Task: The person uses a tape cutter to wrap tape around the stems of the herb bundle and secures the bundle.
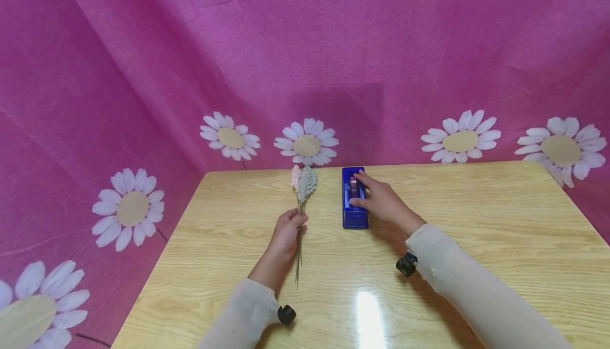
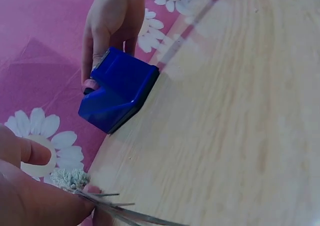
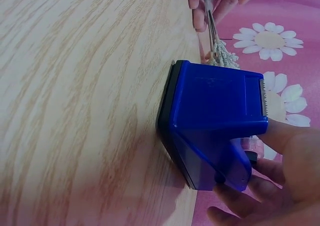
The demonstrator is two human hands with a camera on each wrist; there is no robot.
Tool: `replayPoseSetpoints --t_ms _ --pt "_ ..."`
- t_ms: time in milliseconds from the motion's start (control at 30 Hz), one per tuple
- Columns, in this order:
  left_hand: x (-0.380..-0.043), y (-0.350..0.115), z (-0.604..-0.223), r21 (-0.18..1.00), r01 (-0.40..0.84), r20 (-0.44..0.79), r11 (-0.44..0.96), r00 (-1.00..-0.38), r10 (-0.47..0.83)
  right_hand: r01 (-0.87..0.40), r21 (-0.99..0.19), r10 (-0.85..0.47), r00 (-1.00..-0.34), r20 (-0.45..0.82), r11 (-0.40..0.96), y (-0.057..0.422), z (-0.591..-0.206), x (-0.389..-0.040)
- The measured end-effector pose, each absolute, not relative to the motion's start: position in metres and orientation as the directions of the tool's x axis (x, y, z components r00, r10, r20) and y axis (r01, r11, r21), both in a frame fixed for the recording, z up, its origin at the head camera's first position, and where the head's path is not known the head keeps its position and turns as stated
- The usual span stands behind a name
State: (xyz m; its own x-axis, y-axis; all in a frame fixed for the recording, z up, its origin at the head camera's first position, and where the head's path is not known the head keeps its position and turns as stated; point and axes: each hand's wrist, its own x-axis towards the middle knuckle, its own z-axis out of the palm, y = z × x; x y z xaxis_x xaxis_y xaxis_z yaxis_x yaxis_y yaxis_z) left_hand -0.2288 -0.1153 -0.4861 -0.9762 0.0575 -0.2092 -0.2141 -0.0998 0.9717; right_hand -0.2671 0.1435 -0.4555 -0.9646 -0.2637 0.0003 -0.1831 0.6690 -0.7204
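Note:
My left hand point(image 1: 287, 235) pinches a small bunch of dried-looking flowers point(image 1: 305, 182) by its thin stems. Pale pink and grey-green, wheat-like heads point to the table's far edge; the stem ends trail towards me. Right of the bunch stands a blue tape dispenser point(image 1: 355, 218), its serrated cutter point(image 3: 264, 98) visible in the right wrist view. My right hand point(image 1: 385, 200) holds the dispenser around its tape roll point(image 1: 353, 186), thumb on the near side and fingers at the far side. The left wrist view shows the flower heads point(image 2: 70, 178) partly hidden behind the left fingers.
Both hands work over a light wood-grain table point(image 1: 476, 232). A magenta cloth point(image 1: 305, 47) with white daisies hangs behind it and along the left side. A black wrist camera point(image 1: 287, 315) sits at the left cuff, another wrist camera point(image 1: 407, 264) at the right cuff.

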Motion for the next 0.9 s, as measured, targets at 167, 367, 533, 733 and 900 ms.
replayPoseSetpoints --t_ms 167,367,533,733,900 --pt "-0.225 -0.114 -0.485 0.983 -0.178 -0.177 -0.037 -0.984 0.035 -0.19 -0.721 -0.271 -0.962 0.003 0.667 0.145 -0.457 -0.267" --pt "-0.226 -0.115 -0.485 0.984 -0.175 -0.176 0.027 -0.983 0.05 -0.21 -0.716 -0.28 -0.96 0.022 0.666 0.147 -0.458 -0.267" --pt "-0.226 -0.119 -0.485 0.985 -0.165 -0.169 0.055 -0.982 0.08 -0.241 -0.723 -0.301 -0.952 0.047 0.648 0.151 -0.462 -0.265" --pt "-0.227 -0.123 -0.486 0.983 -0.139 -0.153 0.123 -0.983 0.106 -0.258 -0.718 -0.294 -0.953 0.077 0.646 0.158 -0.465 -0.259" --pt "-0.229 -0.128 -0.483 0.964 -0.102 -0.138 0.245 -0.981 0.134 -0.248 -0.697 -0.263 -0.961 0.088 0.673 0.17 -0.467 -0.252"
